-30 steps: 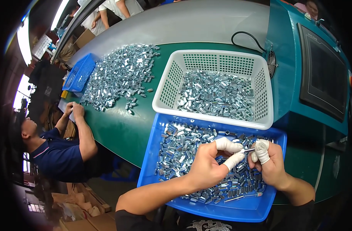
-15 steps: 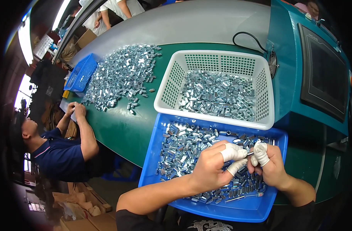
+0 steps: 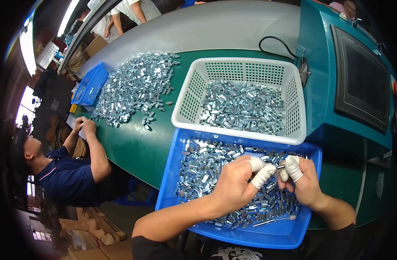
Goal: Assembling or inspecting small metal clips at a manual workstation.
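Over the blue tray, my left hand and my right hand meet with fingertips nearly touching. White covers wrap the thumb and forefinger of each. Pinched between both hands is a small shiny metal piece, which looks like a hex coupling nut; the fingers hide most of it. Loose silvery coupling nuts fill much of the tray below. Near my wrists, a slim metal rod with a clear end lies in the tray beside a row of nuts.
A white perforated basket of nuts stands just beyond the tray. Further left are a heap of nuts, a small blue basket and a co-worker. A teal machine with a dark screen rises at right.
My left fingers have shifted their grip: the forefinger drew back from the piece and the thumb rose towards it. The view has moved slightly. The co-worker's hands stay together.
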Tool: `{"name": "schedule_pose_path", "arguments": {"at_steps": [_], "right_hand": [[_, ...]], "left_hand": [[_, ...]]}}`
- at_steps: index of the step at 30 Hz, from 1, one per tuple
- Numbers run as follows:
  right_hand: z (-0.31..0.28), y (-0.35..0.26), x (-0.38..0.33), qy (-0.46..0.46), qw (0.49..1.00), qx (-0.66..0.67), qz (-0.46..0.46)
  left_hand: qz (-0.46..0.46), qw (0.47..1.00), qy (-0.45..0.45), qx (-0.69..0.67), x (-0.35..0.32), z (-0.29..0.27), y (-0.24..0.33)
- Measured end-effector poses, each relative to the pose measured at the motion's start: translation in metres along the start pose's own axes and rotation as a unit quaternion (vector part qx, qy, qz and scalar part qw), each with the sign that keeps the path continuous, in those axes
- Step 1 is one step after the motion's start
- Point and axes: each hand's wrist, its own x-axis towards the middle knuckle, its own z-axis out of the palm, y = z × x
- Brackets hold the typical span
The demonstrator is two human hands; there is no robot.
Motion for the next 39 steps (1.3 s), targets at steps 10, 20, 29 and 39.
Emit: {"name": "schedule_pose_path", "arguments": {"at_steps": [10,20,29,39], "right_hand": [[-0.009,-0.002,0.014,-0.183,0.932,0.205,0.238],[-0.008,-0.006,0.012,-0.209,0.917,0.210,0.266],[-0.010,-0.002,0.015,-0.007,0.965,0.219,0.141],[-0.009,-0.004,0.013,0.013,0.980,0.152,0.130]], "left_hand": [[0.223,0.952,0.108,0.179,0.008,-0.006,0.015],[0.221,0.949,0.111,0.196,0.004,-0.007,0.018],[0.018,0.966,0.256,0.023,0.033,-0.029,-0.030],[0.037,0.915,0.063,0.396,0.023,0.002,-0.020]]}}
